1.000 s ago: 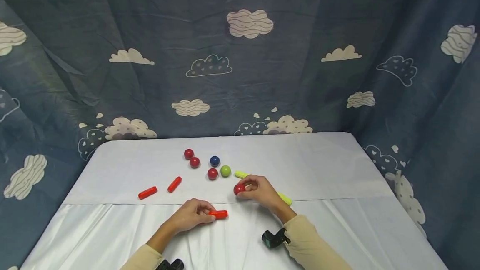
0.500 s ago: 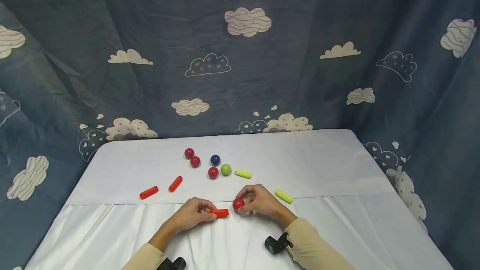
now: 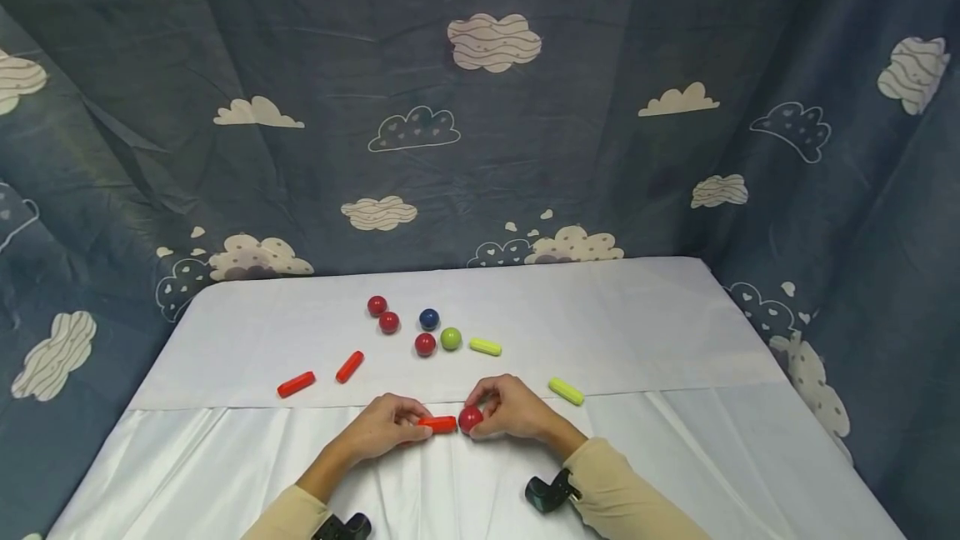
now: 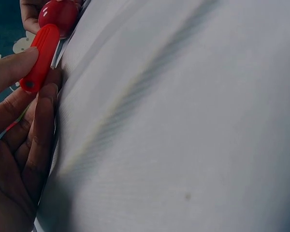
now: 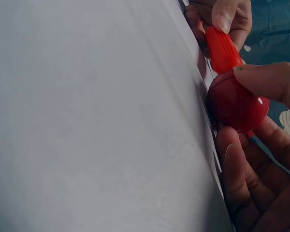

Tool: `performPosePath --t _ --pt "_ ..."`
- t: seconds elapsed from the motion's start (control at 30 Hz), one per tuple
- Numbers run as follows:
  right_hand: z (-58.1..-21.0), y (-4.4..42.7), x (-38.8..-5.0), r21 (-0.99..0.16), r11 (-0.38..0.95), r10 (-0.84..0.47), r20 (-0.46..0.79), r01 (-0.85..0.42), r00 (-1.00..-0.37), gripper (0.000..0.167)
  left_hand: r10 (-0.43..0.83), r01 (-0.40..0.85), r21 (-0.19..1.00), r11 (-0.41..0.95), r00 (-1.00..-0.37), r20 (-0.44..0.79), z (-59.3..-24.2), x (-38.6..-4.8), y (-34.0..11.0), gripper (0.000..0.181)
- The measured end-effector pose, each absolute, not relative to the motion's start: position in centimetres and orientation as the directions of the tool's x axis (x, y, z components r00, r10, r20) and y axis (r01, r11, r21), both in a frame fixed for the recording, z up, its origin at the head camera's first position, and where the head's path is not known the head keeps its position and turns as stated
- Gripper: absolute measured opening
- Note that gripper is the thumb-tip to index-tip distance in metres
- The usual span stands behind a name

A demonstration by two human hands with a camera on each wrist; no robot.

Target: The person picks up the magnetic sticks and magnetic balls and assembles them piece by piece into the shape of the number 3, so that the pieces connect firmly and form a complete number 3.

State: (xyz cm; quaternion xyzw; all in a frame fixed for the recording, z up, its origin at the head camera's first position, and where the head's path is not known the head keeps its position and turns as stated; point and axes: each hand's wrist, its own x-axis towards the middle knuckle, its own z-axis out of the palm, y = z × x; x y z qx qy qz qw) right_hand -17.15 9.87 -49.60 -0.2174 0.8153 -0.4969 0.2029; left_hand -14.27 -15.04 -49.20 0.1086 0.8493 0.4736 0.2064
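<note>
My left hand (image 3: 386,429) pinches a red plastic rod (image 3: 441,424) by one end, low over the white cloth; the left wrist view shows a small hole in the rod's (image 4: 40,58) near end. With thumb and fingers my right hand (image 3: 513,408) holds a glossy dark red ball (image 3: 470,419). In the right wrist view the ball (image 5: 236,102) meets the far end of the red rod (image 5: 223,50). Whether the two are joined or only touching, I cannot tell.
Behind the hands lie several loose balls: red (image 3: 425,345), blue (image 3: 429,319) and green (image 3: 451,338). Two red rods (image 3: 296,384) lie to the left. Two yellow-green rods, one nearer (image 3: 566,391) and one farther (image 3: 486,347), lie to the right on the white-covered table (image 3: 637,323).
My right hand has come down and left, bringing the red ball from a gap apart up against the rod's end. My left hand has stayed nearly still with the rod.
</note>
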Motion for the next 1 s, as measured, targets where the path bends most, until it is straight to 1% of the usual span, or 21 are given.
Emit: performPosePath --t 0.6,0.83,0.93,1.0 --pt "-49.4 9.8 -16.9 -0.897 0.415 -0.551 -0.113 -0.154 -0.827 0.03 0.377 -0.029 0.835 0.549 -0.883 -0.278 -48.7 -14.3 -14.9 0.024" --pt "-49.4 9.8 -17.0 -0.901 0.404 -0.557 -0.107 -0.157 -0.824 0.029 0.417 -0.029 0.877 0.479 -0.871 -0.257 -48.3 -14.9 -15.7 0.026" --pt "-49.4 9.8 -16.9 -0.901 0.407 -0.553 -0.11 -0.152 -0.826 0.029 0.407 -0.003 0.88 0.475 -0.886 -0.222 -48.1 -15.6 -16.2 0.026" --pt "-49.4 9.7 -16.9 -0.901 0.407 -0.552 -0.114 -0.148 -0.826 0.029 0.359 0.021 0.864 0.502 -0.914 -0.187 -47.9 -16.3 -16.6 0.026"
